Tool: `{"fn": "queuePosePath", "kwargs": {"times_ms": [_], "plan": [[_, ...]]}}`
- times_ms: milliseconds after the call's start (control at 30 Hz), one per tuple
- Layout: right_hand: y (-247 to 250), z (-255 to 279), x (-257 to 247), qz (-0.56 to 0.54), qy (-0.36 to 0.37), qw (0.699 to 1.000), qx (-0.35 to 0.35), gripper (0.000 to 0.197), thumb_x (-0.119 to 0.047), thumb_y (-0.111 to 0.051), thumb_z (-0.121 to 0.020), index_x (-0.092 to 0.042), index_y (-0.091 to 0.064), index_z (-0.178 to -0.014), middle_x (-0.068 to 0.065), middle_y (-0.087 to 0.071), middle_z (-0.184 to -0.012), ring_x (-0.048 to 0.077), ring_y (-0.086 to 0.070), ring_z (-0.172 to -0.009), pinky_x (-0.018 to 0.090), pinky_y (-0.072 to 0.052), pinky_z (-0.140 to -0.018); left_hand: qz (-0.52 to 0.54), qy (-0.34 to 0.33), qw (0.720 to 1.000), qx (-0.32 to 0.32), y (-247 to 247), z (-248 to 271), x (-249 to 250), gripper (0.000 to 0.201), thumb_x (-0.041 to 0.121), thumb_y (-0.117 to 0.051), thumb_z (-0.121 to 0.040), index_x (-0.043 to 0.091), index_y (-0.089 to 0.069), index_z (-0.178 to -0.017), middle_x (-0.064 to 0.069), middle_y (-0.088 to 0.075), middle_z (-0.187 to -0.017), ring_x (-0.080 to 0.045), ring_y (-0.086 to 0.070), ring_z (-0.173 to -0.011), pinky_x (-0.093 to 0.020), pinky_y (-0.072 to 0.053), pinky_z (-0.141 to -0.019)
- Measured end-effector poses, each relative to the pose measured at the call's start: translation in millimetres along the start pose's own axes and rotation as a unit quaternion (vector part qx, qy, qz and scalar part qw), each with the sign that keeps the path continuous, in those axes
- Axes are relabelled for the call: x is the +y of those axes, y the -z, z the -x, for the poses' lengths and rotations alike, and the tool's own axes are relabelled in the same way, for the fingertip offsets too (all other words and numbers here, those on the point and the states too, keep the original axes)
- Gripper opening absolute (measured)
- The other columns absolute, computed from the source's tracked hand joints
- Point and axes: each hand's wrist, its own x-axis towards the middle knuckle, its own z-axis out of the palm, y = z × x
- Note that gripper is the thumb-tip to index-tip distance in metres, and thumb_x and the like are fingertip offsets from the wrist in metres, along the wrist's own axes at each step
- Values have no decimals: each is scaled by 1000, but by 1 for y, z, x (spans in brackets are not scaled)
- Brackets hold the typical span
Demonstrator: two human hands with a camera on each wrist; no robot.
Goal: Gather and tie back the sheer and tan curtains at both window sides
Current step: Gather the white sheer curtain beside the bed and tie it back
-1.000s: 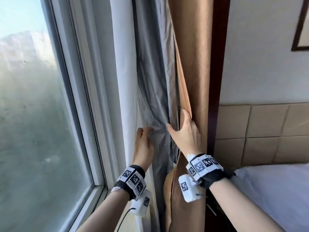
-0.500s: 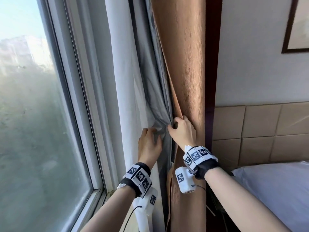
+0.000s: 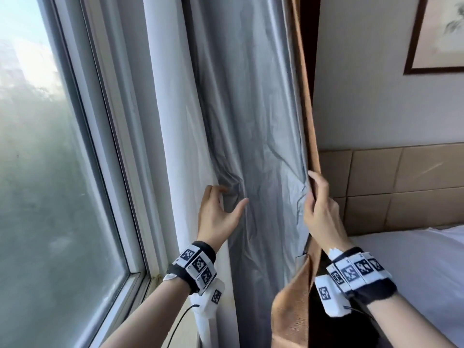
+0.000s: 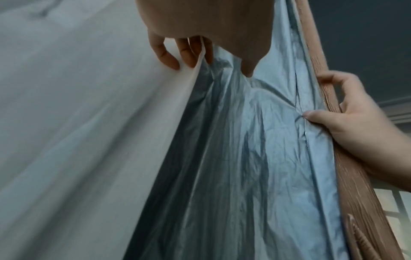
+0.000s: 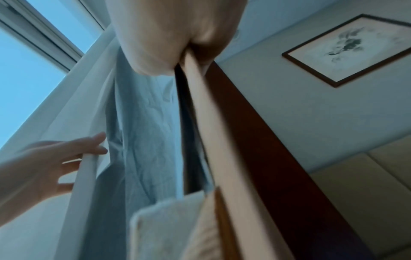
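Observation:
The white sheer curtain [image 3: 175, 146] hangs beside the window. Right of it spreads the grey lining [image 3: 251, 121] of the tan curtain [image 3: 291, 310]; above my hand only a narrow tan edge shows. My left hand [image 3: 231, 194] hooks its fingers [image 4: 173, 56] round the sheer's edge, thumb against the grey lining [image 4: 244, 140]. My right hand [image 3: 312, 189] pinches the tan curtain's edge [image 4: 329, 98], thumb on the grey side and fingers on the tan side. The right wrist view shows the tan edge [image 5: 213, 123] running out of my palm, with my left hand [image 5: 73, 149] at the sheer [image 5: 86, 168].
The window pane [image 3: 50, 172] and its white frame [image 3: 120, 197] fill the left. A bed with a white sheet [image 3: 414, 259] lies at the right under tan padded wall panels [image 3: 401, 184]. A framed picture [image 3: 442, 33] hangs above. Dark wood trim [image 5: 255, 140] runs behind the tan curtain.
My hands were close together at a bunched fold; now they are apart. The right hand has drawn the tan edge rightward, spreading the grey lining, and the left has shifted to the sheer's edge.

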Motion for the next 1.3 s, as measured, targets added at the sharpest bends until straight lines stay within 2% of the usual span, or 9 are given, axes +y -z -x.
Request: {"fn": "queuePosePath", "kwargs": {"times_ms": [100,200,367,467,633,867,1000,1133,1300], "plan": [[13,8,0,33,57,998,-4,71,9,-42,-89,-33,-27,-144,31,-56,-124,41,-64,-92,23,-43,-81,-35,-16,999,-2,-10,3,6,53,49,-75,-73,19,-52,-111,12,-46,-105,-5,-48,-93,-18,-42,-82],[16,11,2,50,54,997,-14,73,24,-43,-76,-22,-57,-131,24,-52,-126,35,-60,-104,17,-41,-98,6,-29,999,29,-21,4,15,31,19,-72,-81,12,-55,-107,6,-47,-99,-4,-46,-81,-24,-45,-75],[20,11,7,79,2,997,-11,52,21,-45,-73,-10,-70,-107,20,-55,-115,39,-64,-92,34,-49,-84,-4,-41,998,56,-32,3,11,38,-14,-45,-77,6,-59,-106,-3,-46,-104,-22,-54,-88,-32,-48,-82],[29,15,3,67,4,998,2,52,21,-43,-75,-10,-70,-107,18,-57,-111,37,-63,-93,30,-46,-85,40,56,994,81,-26,-4,16,25,0,-46,-86,12,-57,-106,1,-40,-111,-19,-53,-95,-21,-40,-87],[29,17,-2,60,-5,998,-13,49,19,-44,-76,-10,-69,-106,17,-57,-112,36,-64,-92,33,-49,-85,39,38,997,58,-31,-6,43,31,43,-67,-83,15,-57,-88,4,-44,-98,-7,-50,-74,-15,-38,-74],[17,13,-11,86,-33,995,-48,47,17,-45,-79,-11,-65,-111,18,-55,-115,40,-64,-84,43,-56,-73,43,-28,995,90,-42,0,54,21,10,-64,-87,11,-47,-75,-2,-48,-70,-17,-44,-59,-24,-34,-58],[11,12,-18,109,-45,991,-59,47,13,-45,-81,-12,-60,-119,17,-54,-118,43,-63,-79,45,-55,-66,81,-51,990,99,-34,24,60,21,2,-62,-87,12,-44,-92,-2,-47,-63,-16,-46,-56,-26,-41,-56],[5,17,-27,113,-36,990,-74,60,11,-44,-81,-21,-49,-132,16,-54,-121,43,-62,-73,47,-53,-63,185,50,972,137,-26,30,64,40,5,-62,-87,17,-38,-116,-1,-47,-59,-8,-44,-50,-17,-39,-51],[-4,21,-46,-39,-40,996,-76,98,4,-53,-84,-58,-6,-145,17,-63,-120,36,-67,-87,50,-55,-77,147,-75,986,25,-30,50,85,20,6,-61,-90,11,-45,-79,4,-41,-59,-7,-40,-53,-14,-33,-51]]}}
